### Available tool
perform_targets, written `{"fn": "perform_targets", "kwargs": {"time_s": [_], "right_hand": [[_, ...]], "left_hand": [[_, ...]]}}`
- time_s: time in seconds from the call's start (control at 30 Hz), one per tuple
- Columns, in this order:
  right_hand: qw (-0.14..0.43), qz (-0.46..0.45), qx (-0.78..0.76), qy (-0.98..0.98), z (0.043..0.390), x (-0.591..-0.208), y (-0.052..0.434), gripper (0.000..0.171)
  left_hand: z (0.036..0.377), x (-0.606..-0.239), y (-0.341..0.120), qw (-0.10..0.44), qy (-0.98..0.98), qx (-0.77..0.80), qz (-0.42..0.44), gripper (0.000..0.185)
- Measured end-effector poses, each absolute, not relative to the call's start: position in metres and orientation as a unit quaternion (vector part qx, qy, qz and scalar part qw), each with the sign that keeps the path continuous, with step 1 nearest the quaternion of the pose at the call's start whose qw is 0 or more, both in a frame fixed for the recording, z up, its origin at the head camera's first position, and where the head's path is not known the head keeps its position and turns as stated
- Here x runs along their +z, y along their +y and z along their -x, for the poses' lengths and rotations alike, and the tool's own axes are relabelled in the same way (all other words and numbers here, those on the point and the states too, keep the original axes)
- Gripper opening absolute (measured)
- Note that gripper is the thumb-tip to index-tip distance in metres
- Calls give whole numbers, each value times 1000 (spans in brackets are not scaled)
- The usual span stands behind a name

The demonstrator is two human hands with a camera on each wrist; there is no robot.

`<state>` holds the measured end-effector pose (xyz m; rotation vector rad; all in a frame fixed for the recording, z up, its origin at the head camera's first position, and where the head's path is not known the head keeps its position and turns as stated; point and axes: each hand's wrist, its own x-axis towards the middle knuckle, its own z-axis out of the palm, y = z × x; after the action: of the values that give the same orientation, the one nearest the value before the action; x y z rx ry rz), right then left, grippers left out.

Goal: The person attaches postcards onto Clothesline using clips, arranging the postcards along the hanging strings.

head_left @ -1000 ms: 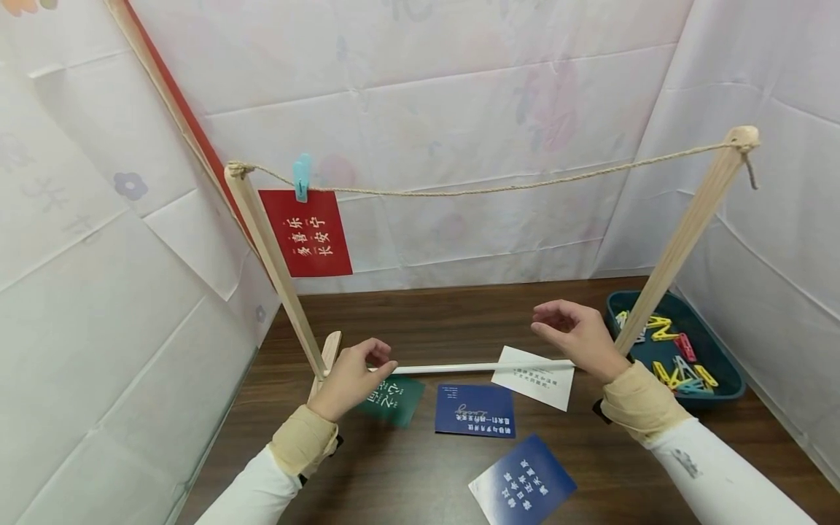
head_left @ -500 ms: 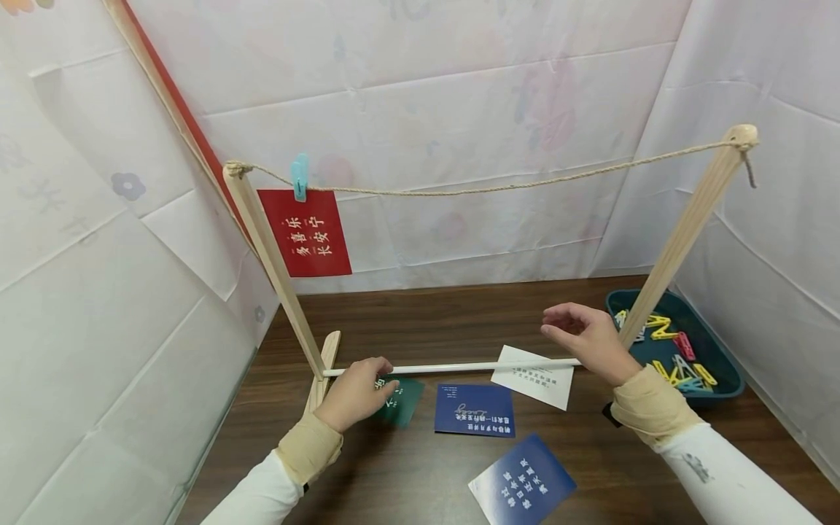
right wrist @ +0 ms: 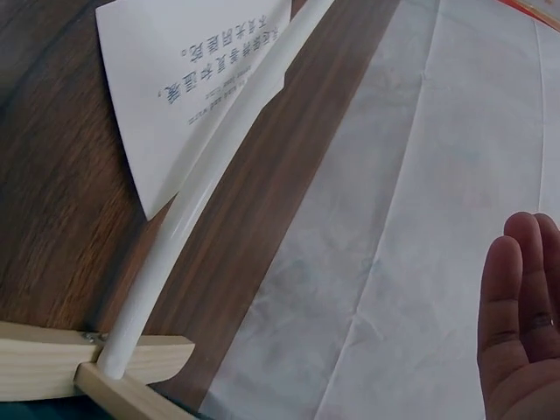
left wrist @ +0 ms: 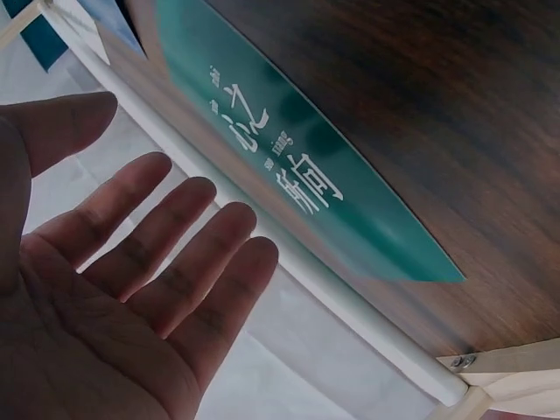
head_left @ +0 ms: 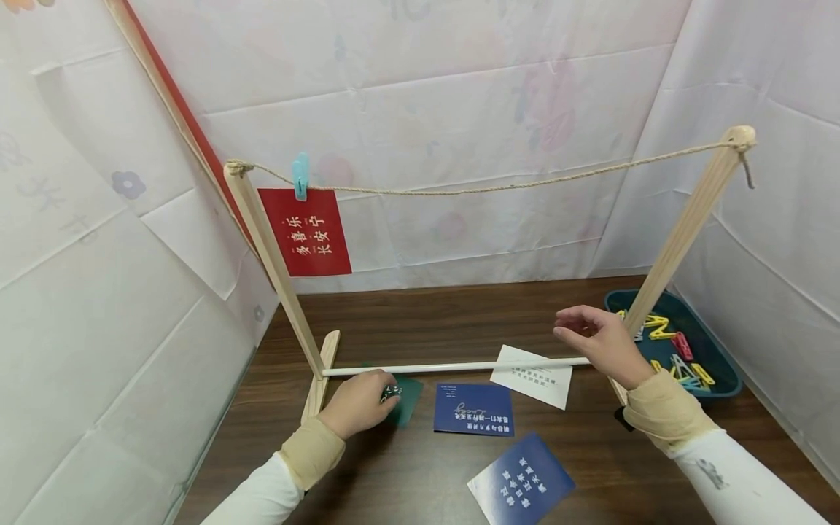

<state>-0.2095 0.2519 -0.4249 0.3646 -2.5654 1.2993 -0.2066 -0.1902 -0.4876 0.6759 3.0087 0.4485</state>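
Observation:
My left hand (head_left: 362, 402) hovers over a green card (head_left: 410, 399) that lies on the table, covering part of it in the head view. Seen from the left wrist, its fingers (left wrist: 219, 254) are spread and slightly bent, holding nothing, with the white lettering of the green card (left wrist: 376, 206) beyond them. In front of the right post, my right hand (head_left: 605, 344) is raised, fingers loosely bent and nothing in it. Close by are a white card (head_left: 547, 386) and a dark green tray (head_left: 725, 368) of clothespins. Only a few right fingers (right wrist: 503, 297) show at the right wrist view's edge.
A wooden frame has two posts (head_left: 682, 219), a white rod (head_left: 446, 368) and a twine line (head_left: 459, 192). From the twine hangs a red card (head_left: 315, 251) under a light-blue clothespin (head_left: 300, 175). Two blue cards (head_left: 474, 419) lie near the table's middle and front.
The left hand has moved a little right and down, over the green card. My right hand has shifted right, nearer the tray. The hanging card stays in place.

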Motion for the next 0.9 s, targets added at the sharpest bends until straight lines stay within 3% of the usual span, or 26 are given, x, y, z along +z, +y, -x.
{"fn": "perform_targets", "kwargs": {"time_s": [0.57, 0.9], "right_hand": [[137, -124, 445, -876, 203, -432, 270, 24], [148, -116, 440, -878, 197, -433, 282, 22]], "left_hand": [[205, -504, -202, 112, 959, 89, -246, 56], [203, -507, -202, 107, 960, 83, -244, 59]]}}
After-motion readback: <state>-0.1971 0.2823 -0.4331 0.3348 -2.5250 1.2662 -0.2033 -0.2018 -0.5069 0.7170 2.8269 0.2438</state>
